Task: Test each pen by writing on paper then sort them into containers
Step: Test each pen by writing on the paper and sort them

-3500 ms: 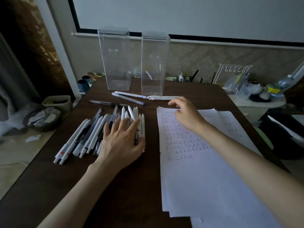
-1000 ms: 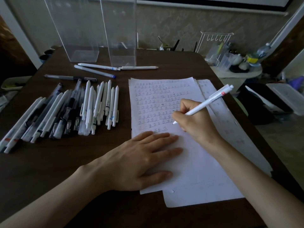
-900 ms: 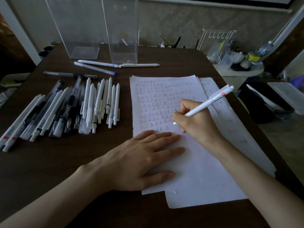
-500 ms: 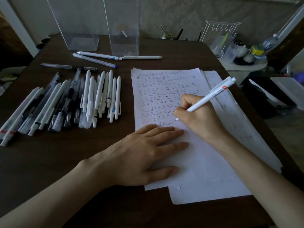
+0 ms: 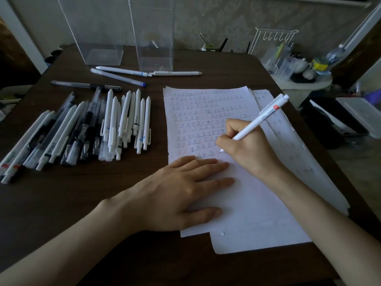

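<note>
The right hand (image 5: 249, 151) grips a white pen (image 5: 260, 118) in a writing hold, its fingers curled round the lower barrel. The tip touches the paper (image 5: 259, 213) at the end of the lowest row of written marks, and the clicker end points up toward the far right. The left hand (image 5: 175, 195) lies flat, fingers straight and slightly spread, pressing on the near left part of the top sheet, just near of the writing. The sheets lie stacked, a little offset, on the right half of the dark table (image 5: 61, 213). Left of the paper lies a pile (image 5: 88, 131) of white and dark pens, side by side. Farther back, four loose pens (image 5: 123, 70) lie just near of two tall clear boxes standing upright at the far edge, the left container (image 5: 99, 34) and the right container (image 5: 153, 38). A white wire rack (image 5: 274, 37) stands beyond the table's far right corner.
</note>
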`<state>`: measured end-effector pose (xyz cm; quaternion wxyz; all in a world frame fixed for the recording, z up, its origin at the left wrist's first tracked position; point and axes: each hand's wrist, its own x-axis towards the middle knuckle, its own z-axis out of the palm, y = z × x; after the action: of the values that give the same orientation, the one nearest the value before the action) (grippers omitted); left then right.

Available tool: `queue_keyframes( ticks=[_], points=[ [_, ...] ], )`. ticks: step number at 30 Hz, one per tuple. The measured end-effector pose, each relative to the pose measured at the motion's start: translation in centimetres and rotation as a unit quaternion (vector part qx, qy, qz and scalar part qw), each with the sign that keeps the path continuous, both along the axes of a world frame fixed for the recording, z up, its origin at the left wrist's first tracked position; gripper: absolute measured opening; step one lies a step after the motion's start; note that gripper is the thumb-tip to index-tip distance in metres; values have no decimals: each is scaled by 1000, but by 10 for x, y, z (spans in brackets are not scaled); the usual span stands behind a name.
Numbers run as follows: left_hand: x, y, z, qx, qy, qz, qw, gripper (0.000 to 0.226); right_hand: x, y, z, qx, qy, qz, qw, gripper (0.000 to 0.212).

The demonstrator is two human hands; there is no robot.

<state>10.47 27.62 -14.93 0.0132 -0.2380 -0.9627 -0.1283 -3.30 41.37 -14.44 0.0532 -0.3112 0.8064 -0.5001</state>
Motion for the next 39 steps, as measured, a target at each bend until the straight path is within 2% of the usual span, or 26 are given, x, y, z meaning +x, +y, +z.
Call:
queue_keyframes(
  ticks=[7, 12, 16, 21, 25, 27, 29, 30, 34, 36, 39],
  points=[
    [0, 0, -1, 7, -3, 0, 1000, 59, 1, 2, -1, 10, -7, 25, 1000, 41],
    [0, 0, 0, 3, 6, -4, 1000, 58, 1, 2, 1, 0, -37, 24, 999, 30],
    [0, 0, -1, 13, 8, -3, 1000, 58, 1, 1, -1, 34, -11, 25, 999, 29],
    [0, 0, -1, 19, 13, -6, 1000, 57, 0, 4, 0, -2, -28, 22, 999, 39],
    [-1, -3, 4, 66, 38, 9, 997, 45, 1, 3, 8, -65, -73, 23, 995, 30],
    [-1, -5, 7, 120, 48, 37, 991, 35, 0, 3, 8, -75, -75, 29, 994, 28],
    [0, -7, 10, 179, 36, 75, 980, 28, -2, 4, 7, -82, -68, 43, 993, 14],
    [0, -8, 11, 208, 21, 96, 973, 28, -2, 5, 7, -78, -57, 55, 994, 11],
    [1, -9, 11, 275, -47, 121, 953, 59, -1, 5, 6, -56, -29, 57, 996, 33],
    [1, -9, 12, 256, -53, 105, 959, 70, 0, 3, 5, -42, -30, 50, 997, 35],
    [-2, -10, 9, 221, -18, 84, 972, 64, -1, 3, 2, -34, -24, 61, 997, 38]
  ],
)
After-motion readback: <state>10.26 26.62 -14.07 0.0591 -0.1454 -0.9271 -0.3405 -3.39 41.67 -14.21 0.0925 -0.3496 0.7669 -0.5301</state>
